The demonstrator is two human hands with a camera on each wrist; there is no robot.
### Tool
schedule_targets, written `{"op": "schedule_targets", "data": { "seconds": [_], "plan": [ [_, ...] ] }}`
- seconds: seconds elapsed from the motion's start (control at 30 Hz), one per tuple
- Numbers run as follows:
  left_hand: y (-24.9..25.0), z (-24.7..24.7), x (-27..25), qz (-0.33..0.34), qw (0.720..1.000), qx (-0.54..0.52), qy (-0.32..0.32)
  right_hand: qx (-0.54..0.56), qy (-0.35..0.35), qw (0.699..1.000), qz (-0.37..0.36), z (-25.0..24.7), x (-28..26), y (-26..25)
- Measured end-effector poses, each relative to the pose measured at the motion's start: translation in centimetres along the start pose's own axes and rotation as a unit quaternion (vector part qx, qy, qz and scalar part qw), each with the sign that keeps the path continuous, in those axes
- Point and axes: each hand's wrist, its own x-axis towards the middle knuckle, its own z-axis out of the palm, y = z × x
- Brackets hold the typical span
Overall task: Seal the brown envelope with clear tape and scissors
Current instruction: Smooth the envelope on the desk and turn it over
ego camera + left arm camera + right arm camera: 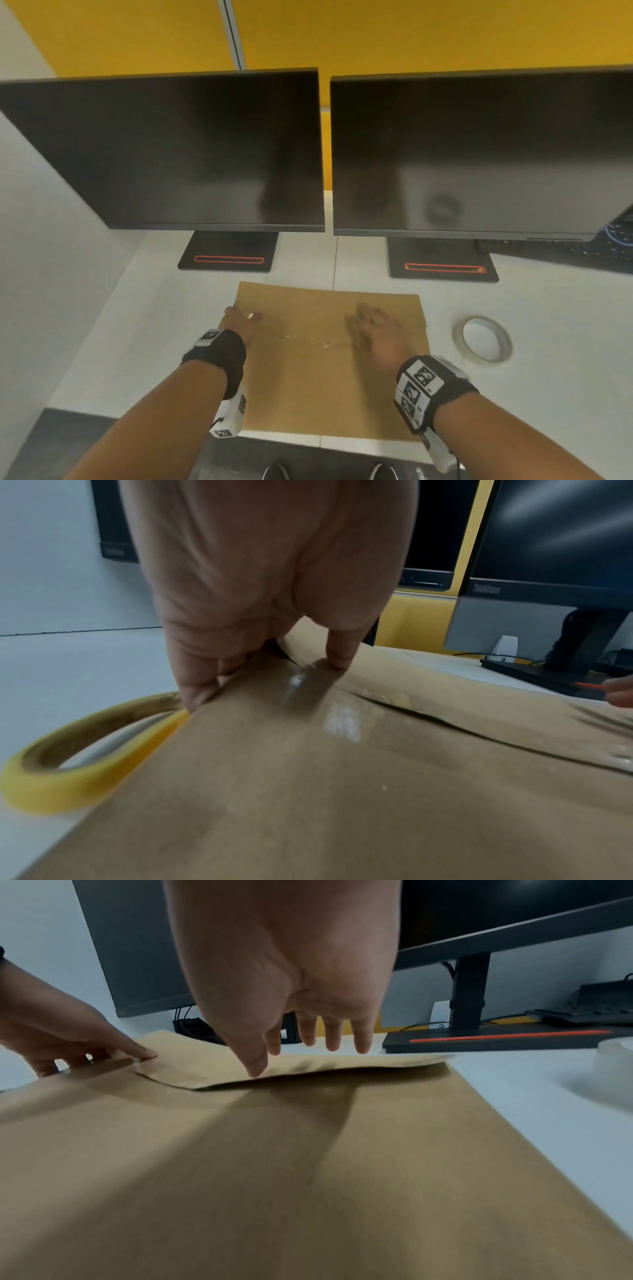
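Observation:
The brown envelope (329, 387) lies flat on the white desk with its flap folded down. A shiny strip of clear tape (308, 339) runs along the flap edge, and it also shows in the left wrist view as the glossy tape strip (342, 723). My left hand (239, 317) presses the envelope's left end, with one of its fingertips (337, 658) on the tape. My right hand (373, 325) hovers over the flap with straight, spread fingers (334, 1039); its thumb reaches the flap edge. The tape roll (483, 339) lies on the desk to the right. No scissors are in view.
Two dark monitors (191, 147) stand behind the envelope on black bases (229, 251). A keyboard (582, 253) sits at the far right. In the left wrist view a yellowish ring of tape (68, 772) lies by the envelope's left edge.

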Motion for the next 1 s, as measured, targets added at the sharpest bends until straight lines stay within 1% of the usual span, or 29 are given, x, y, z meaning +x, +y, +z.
{"op": "schedule_targets", "data": {
  "seconds": [0.17, 0.3, 0.43, 0.53, 0.63, 0.7, 0.8, 0.87, 1.0],
  "plan": [
    [0.3, 0.4, 0.5, 0.02, 0.999, 0.025, 0.012, 0.001, -0.014, 0.999, 0.038, 1.1, -0.4, 0.3],
    [-0.1, 1.0, 0.9, 0.067, 0.997, 0.035, 0.019, 0.004, -0.015, 0.999, 0.048, 1.1, -0.5, 0.7],
    [-1.0, 0.9, 0.5, 0.11, 0.989, 0.06, 0.073, 0.008, -0.02, 0.999, 0.05, 1.1, -0.3, 0.8],
    [-1.8, 0.4, 0.7, 0.137, 0.976, 0.119, 0.117, 0.01, -0.012, 0.999, 0.047, 1.1, -0.2, 0.8],
    [-2.5, -0.4, 1.3, 0.131, 0.967, 0.162, 0.148, 0.009, -0.008, 0.999, 0.044, 1.0, -0.3, 0.8],
    [-2.8, -0.9, 1.8, 0.111, 0.968, 0.181, 0.137, 0.009, -0.01, 0.999, 0.044, 1.0, -0.4, 0.7],
    [-3.4, -1.2, 2.6, 0.088, 0.974, 0.179, 0.107, 0.007, -0.011, 0.999, 0.044, 0.8, -0.5, 0.6],
    [-3.7, -1.3, 3.1, 0.092, 0.975, 0.178, 0.092, 0.007, -0.018, 0.999, 0.044, 0.7, -0.5, 0.6],
    [-3.8, -1.9, 3.8, 0.102, 0.974, 0.18, 0.092, 0.008, -0.023, 0.999, 0.046, 0.7, -0.4, 0.6]
  ]
}}
